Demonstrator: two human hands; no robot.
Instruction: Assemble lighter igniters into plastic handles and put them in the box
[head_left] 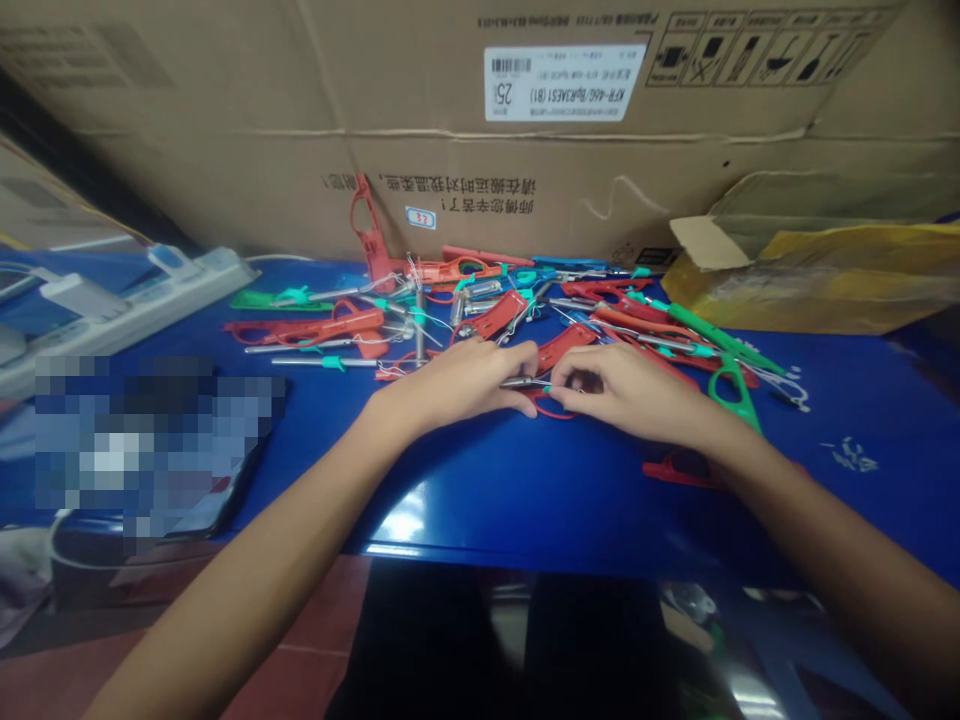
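Note:
Near the middle of the table my left hand [480,382] is closed in a pinch on a slim metal lighter tube [516,382]. Facing it, my right hand [626,392] pinches at the tube's other end, where a bit of teal plastic and a thin wire show between the fingertips. Part of that end is hidden by the fingers. Just below both hands lies a red lighter handle [553,406], partly covered. Behind them spreads a pile of lighter parts: red handle shells [501,316], metal tubes with teal collars [307,362] and thin white wires.
A large cardboard box [300,140] walls off the back of the blue table [315,450]. To the right stands an open, yellow-taped carton [840,280]. On the left are a power strip [135,320] and a blurred-out device [150,450]. Small white pieces [851,456] lie at right.

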